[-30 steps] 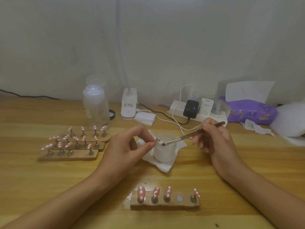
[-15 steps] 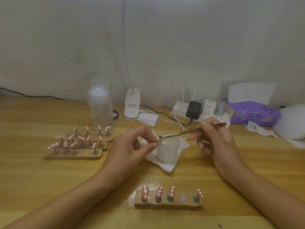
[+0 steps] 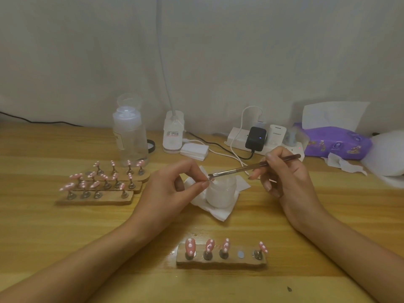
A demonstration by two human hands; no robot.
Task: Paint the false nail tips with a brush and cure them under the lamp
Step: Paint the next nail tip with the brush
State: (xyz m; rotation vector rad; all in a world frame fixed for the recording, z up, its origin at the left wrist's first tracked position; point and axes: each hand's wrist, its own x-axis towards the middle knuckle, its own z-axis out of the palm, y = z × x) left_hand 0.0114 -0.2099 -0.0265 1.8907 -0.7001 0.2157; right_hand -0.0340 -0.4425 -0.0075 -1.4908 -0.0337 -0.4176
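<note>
Fingertips (image 3: 202,185) of the left hand (image 3: 172,189) are pinched on a small false nail tip (image 3: 210,181), mostly hidden by them at frame centre. A slim brown brush (image 3: 238,170) is gripped by the right hand (image 3: 286,178), its bristles held at that tip above a frosted white jar (image 3: 220,196). A wooden strip (image 3: 220,263) of pink dotted tips (image 3: 189,246) is seen lower centre, between the forearms.

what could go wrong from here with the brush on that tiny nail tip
The nail tip is only pinched by the left hand at the rim of the jar; a slip might drop it in.
The brush in the right hand works right at those fingertips, so paint could smear onto skin.
The near holder sits between both forearms; a nudge could smudge its painted tips.
</note>
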